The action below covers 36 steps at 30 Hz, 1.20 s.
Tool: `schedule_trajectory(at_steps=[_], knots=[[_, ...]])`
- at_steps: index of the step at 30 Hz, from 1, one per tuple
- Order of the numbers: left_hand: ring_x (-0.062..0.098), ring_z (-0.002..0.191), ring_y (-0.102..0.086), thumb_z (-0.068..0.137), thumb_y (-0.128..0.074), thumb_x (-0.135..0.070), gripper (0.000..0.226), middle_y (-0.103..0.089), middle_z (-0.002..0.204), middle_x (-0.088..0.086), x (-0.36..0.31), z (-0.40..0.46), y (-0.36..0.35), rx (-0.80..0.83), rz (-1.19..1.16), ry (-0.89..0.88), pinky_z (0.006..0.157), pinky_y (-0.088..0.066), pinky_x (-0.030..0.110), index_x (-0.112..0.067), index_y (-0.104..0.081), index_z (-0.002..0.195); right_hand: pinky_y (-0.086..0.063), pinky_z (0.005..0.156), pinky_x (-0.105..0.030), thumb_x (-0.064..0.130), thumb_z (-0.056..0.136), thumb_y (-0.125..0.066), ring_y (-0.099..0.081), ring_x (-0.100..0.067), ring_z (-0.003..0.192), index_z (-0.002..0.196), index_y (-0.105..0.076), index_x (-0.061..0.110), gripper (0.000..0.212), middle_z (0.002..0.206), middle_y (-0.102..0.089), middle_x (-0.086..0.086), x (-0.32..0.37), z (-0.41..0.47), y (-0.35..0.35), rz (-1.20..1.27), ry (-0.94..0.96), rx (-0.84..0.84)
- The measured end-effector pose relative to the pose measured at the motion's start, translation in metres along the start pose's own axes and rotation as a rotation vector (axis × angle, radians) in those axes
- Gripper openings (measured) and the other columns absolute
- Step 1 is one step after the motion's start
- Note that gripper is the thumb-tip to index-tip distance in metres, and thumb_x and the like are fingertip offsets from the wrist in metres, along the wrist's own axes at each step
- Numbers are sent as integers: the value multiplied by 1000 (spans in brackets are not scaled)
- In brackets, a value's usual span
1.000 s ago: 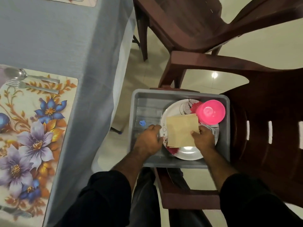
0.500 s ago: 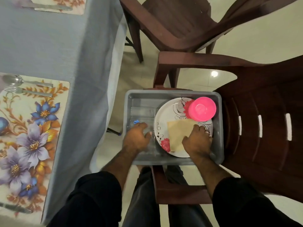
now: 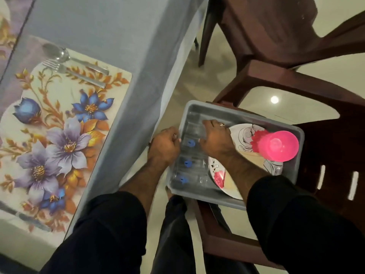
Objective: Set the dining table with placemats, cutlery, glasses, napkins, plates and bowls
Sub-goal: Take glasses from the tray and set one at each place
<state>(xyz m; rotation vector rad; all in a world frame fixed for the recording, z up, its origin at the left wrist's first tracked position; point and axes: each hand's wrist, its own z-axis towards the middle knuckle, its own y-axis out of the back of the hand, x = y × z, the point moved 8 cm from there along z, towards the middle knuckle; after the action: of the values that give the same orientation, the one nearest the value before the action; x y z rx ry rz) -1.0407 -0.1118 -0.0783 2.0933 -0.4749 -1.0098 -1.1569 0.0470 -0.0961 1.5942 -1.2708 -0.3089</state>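
- The clear glasses [image 3: 192, 155] lie in a row along the left part of the grey tub [image 3: 233, 113], each with a small blue mark; the tub sits on the seat of a brown chair [image 3: 325, 135], at about 3 o'clock from the table.
- The right hand [image 3: 214, 138] reaches across into the tub with its fingers curled over the topmost glass, gripping it; a ring shows on one finger.
- The left hand [image 3: 165, 147] is at the tub's left wall, at 9 o'clock from the glasses, fingers curled around the rim there.
- At 3 o'clock from the glasses, in the same tub, a white plate [image 3: 245, 135] with red flower print lies flat, with a tan napkin [image 3: 250, 156] on it, partly hidden by the right forearm.
- A pink bowl [image 3: 278, 146] stands upside down on the plate's right side, near the tub's right wall.
- On the table, covered with a grey-blue cloth [image 3: 118, 32], a floral placemat [image 3: 59, 125] lies at 9 o'clock from the tub.
- A spoon [image 3: 59, 53] and a fork [image 3: 57, 67] lie side by side at the placemat's 12 o'clock edge, handles pointing to 4 o'clock.
- A second brown chair [image 3: 266, 26] stands at 12 o'clock from the tub.
- Black sleeves [image 3: 286, 204] cover both forearms.
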Motion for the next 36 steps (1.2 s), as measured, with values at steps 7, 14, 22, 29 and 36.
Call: schedule_trajectory(at_steps=[7, 14, 22, 29, 36], knots=[[17, 83, -63, 97, -65, -36, 20, -65, 95, -8, 7, 1, 0, 19, -6, 19, 78, -59, 40, -27, -66, 115, -51, 103, -49, 48, 74, -87, -62, -33, 119, 137, -50, 24, 77, 127, -66, -8, -3, 29, -15, 25, -16, 246], [14, 87, -62, 99, -65, -37, 23, -61, 99, -11, 1, -3, 0, 30, 41, -6, 74, -52, 31, -23, -66, 117, -53, 100, -48, 45, 85, -80, -61, -30, 117, 134, -51, 21, 62, 129, -61, -8, -14, 30, -7, 24, 38, 197], [12, 102, -52, 95, -68, -36, 31, -60, 115, -4, -30, -2, -4, -9, 257, -106, 83, -51, 33, -23, -61, 122, -54, 92, -41, 49, 90, -71, -63, -21, 110, 131, -59, 21, 51, 122, -65, -3, -47, 7, 15, 341, -30, 30], [22, 133, -49, 86, -71, -34, 66, -58, 144, 1, -86, 9, -52, 288, 667, -384, 115, -34, 47, -22, -49, 147, -56, 89, -38, 46, 91, -78, -68, -19, 99, 127, -62, 17, 48, 114, -68, 0, -102, -32, 9, 717, -316, -23], [31, 128, -58, 87, -74, -39, 72, -66, 134, 10, -87, 16, -88, 571, 887, -345, 120, -32, 52, -17, -42, 148, -60, 78, -42, 36, 95, -75, -77, -33, 96, 114, -69, 1, 41, 102, -76, -10, -132, -67, -18, 1258, -557, -15]])
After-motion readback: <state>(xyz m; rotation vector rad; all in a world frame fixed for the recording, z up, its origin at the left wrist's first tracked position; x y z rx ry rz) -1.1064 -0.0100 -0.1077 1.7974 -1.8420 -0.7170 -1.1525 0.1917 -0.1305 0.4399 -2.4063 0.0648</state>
